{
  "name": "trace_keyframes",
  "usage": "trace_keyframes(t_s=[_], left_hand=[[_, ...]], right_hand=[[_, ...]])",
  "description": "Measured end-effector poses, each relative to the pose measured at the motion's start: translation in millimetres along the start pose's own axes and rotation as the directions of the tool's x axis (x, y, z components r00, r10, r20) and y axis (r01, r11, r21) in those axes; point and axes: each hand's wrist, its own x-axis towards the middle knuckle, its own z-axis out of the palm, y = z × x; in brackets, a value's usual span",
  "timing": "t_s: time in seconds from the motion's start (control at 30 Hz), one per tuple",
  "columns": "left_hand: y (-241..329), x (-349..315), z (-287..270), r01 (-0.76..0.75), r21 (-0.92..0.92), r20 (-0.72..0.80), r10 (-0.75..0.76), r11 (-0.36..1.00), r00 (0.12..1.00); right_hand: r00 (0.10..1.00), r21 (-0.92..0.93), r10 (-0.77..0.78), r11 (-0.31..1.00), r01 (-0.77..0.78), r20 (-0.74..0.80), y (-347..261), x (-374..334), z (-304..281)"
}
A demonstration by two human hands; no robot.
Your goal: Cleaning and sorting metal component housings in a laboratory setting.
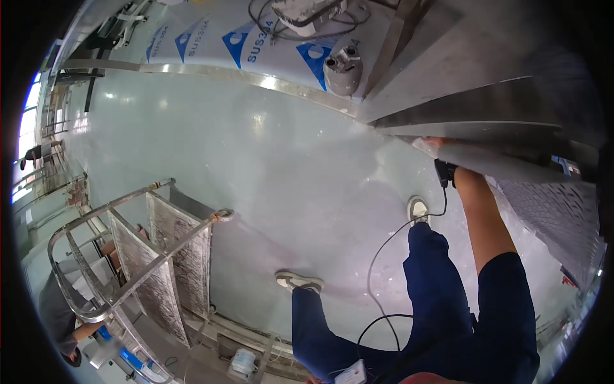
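My right arm reaches forward to a large grey metal panel (505,165), with a black device strapped at the wrist. Part of my right hand (438,141) is hidden behind this panel's edge. Its fingers appear closed on a small whitish cloth-like thing (423,146), beside the lower edge of a long steel piece (473,128). At the bottom edge, a sliver of skin next to a white box (352,374) seems to be my left hand (311,380); its fingers cannot be made out.
A metal-framed cart (163,259) with worn panels stands at left, a person (61,313) behind it. Ahead lies a film-covered sheet (211,41) with a grey two-holed part (343,72). A thin cable (369,275) hangs by my legs. A white bucket (242,363) is at lower left.
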Motion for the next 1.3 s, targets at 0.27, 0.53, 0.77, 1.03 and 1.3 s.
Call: trace_keyframes(t_s=[0.27, 0.53, 0.77, 1.03, 1.3], left_hand=[[190, -38, -61, -0.541, -0.507, -0.452, 0.328, 0.671, 0.830], [460, -175, -151, -0.468, -0.804, 0.041, 0.820, 0.366, 0.571], [500, -395, -74, -0.676, -0.724, 0.123, 0.990, 0.137, 0.068], [579, -517, -115, 0.060, -0.997, 0.062, 0.989, 0.054, 0.137], [615, -487, -133, 0.193, -0.981, 0.069, 0.966, 0.020, 0.249]], right_hand=[[0.991, 0.263, -0.033, 0.963, 0.066, -0.127, 18, -82, -15], [0.987, 0.886, 0.104, 0.437, -0.157, 0.124, -134, -231, -214], [0.990, 0.957, 0.119, 0.288, 0.040, -0.077, -207, -286, -478], [0.891, 0.546, -0.020, 0.784, 0.296, -0.454, -194, -220, -624], [0.914, 0.658, 0.026, 0.702, 0.271, -0.405, -162, -183, -668]])
